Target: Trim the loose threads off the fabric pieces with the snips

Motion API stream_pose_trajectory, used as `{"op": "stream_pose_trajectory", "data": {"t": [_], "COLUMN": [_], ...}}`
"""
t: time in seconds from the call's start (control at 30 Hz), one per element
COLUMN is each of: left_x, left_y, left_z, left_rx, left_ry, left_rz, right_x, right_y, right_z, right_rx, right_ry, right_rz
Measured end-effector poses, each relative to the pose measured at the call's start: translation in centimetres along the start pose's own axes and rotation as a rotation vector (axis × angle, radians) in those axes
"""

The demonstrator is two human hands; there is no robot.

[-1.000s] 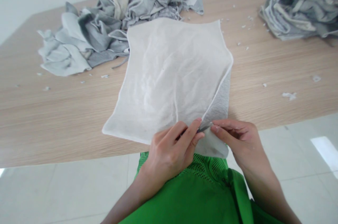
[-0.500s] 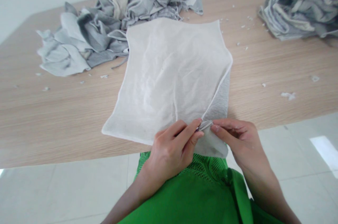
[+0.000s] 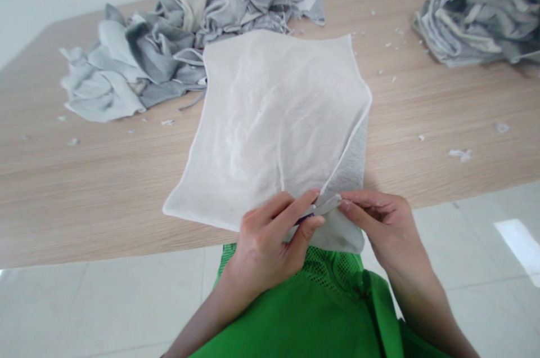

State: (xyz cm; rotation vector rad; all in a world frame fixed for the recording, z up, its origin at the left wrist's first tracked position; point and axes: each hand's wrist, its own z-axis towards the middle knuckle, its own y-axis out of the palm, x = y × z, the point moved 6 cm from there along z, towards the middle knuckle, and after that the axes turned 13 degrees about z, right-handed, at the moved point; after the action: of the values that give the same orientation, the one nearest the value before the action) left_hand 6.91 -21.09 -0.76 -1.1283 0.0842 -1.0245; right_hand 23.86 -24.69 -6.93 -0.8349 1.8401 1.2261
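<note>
"Head view: what does the left hand have?"

"It is curled around what looks like small snips. The shiny end pokes out toward two o'clock, right up to the other hand."

"And the right hand?"

"Its thumb and finger are squeezed close, on what looks like the edge of the pale cloth. The tiny bit between them is too small to see well. I think it pinches there to keep that spot steady near the shiny tip."

"Where is the cloth?"

"Pretend it is a clock, with twelve far away. Both hands are at five o'clock. The cloth lies mostly flat on the table, maybe so the table carries its weight. Its corner at five is turned over, and a gray part shows there. That corner hangs past the table edge, perhaps so the fingers can get at it, near the green clothes."

"What else is around?"

"A messy cloth heap between ten and eleven, another heap at two, and a white scrap at three."
</note>
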Motion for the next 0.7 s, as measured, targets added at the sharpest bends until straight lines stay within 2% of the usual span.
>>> {"op": "stream_pose_trajectory", "data": {"t": [0.2,0.7], "left_x": [0.63,0.69], "left_y": [0.27,0.49], "left_z": [-0.21,-0.24], "left_rx": [0.02,0.025], "left_ry": [0.096,0.118], "left_rz": [0.17,0.259], "right_x": [0.01,-0.09], "right_y": [0.0,-0.03], "right_z": [-0.05,-0.03], "right_rx": [0.0,0.023], "right_ry": [-0.009,0.005], "right_rz": [0.005,-0.025]}}
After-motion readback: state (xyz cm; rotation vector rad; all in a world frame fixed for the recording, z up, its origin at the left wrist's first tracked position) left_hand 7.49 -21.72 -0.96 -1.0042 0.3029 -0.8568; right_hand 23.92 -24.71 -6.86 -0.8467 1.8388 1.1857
